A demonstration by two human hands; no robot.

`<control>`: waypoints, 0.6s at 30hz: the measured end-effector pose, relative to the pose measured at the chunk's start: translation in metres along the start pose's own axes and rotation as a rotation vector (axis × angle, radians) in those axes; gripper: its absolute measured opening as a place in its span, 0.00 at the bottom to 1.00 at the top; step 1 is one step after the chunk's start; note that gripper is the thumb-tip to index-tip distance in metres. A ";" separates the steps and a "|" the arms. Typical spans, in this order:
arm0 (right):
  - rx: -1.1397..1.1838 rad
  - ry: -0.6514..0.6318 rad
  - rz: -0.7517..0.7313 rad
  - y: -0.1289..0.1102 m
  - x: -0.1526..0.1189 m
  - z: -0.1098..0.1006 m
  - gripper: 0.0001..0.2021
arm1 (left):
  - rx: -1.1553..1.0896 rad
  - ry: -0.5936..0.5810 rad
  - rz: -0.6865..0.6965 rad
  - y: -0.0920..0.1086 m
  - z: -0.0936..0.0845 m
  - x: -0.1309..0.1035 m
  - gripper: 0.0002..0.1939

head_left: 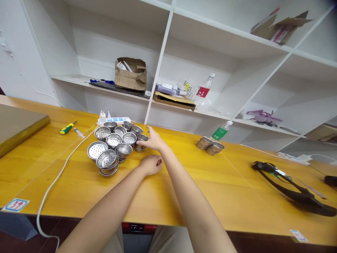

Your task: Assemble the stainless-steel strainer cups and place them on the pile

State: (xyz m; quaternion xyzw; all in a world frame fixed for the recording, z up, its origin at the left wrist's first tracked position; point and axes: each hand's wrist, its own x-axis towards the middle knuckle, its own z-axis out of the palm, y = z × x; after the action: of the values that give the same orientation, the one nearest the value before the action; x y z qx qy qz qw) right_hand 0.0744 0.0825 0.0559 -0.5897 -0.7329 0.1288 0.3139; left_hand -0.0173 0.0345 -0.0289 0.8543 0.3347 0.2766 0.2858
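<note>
Perforated stainless-steel cups stand in a cluster of several short stacks at the left middle of the table. My right hand [153,140] is at the cluster's right edge with thumb and fingers apart. It is beside a stack of strainer cups [142,138], and its fingertips overlap that stack in view; whether they touch it I cannot tell. My left hand [152,165] rests on the table just below, curled into a loose fist with nothing visible in it. Nearest to it is a front stack of cups [107,159], tilted slightly.
Two more short cup stacks [214,148] stand farther right, by a green-labelled bottle [220,132]. A power strip [116,120] lies behind the cluster. To its left are a white cable [64,165], a screwdriver [67,128] and a syringe [79,133]. A black headset [286,186] lies right.
</note>
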 end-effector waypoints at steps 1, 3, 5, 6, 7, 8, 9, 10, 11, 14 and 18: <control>0.019 0.051 0.028 0.011 -0.001 -0.011 0.50 | 0.056 -0.021 0.029 0.000 -0.001 0.000 0.05; -0.004 0.191 0.172 0.041 -0.006 -0.038 0.40 | 0.135 -0.029 0.064 0.000 -0.002 0.000 0.07; -0.084 0.354 0.413 0.079 -0.016 -0.069 0.36 | 0.152 -0.013 0.054 0.001 -0.003 0.001 0.08; -0.123 0.406 0.560 0.100 -0.022 -0.085 0.36 | 0.155 -0.014 0.048 0.001 -0.003 0.001 0.08; -0.166 0.432 0.692 0.122 -0.030 -0.101 0.36 | 0.157 -0.016 0.045 0.001 -0.003 0.001 0.08; -0.211 0.444 0.777 0.143 -0.038 -0.116 0.35 | 0.157 -0.020 0.045 0.001 -0.003 0.001 0.08; -0.260 0.449 0.832 0.163 -0.045 -0.130 0.35 | 0.157 -0.022 0.046 0.001 -0.003 0.001 0.08; -0.302 0.444 0.869 0.182 -0.052 -0.143 0.35 | 0.157 -0.020 0.047 0.001 -0.002 0.001 0.08; -0.330 0.421 0.905 0.200 -0.058 -0.154 0.33 | 0.156 -0.021 0.044 0.001 -0.002 0.001 0.08; -0.414 0.291 0.938 0.243 -0.066 -0.175 0.29 | 0.152 -0.021 0.027 0.000 0.000 0.001 0.07; -0.531 0.146 0.913 0.275 -0.066 -0.183 0.23 | 0.143 -0.019 0.008 -0.001 0.001 0.001 0.07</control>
State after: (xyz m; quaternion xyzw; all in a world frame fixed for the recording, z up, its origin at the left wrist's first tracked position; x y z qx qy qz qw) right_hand 0.4086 0.0617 0.0226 -0.9152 -0.3854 0.0210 0.1159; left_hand -0.0162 0.0358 -0.0293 0.8765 0.3476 0.2448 0.2260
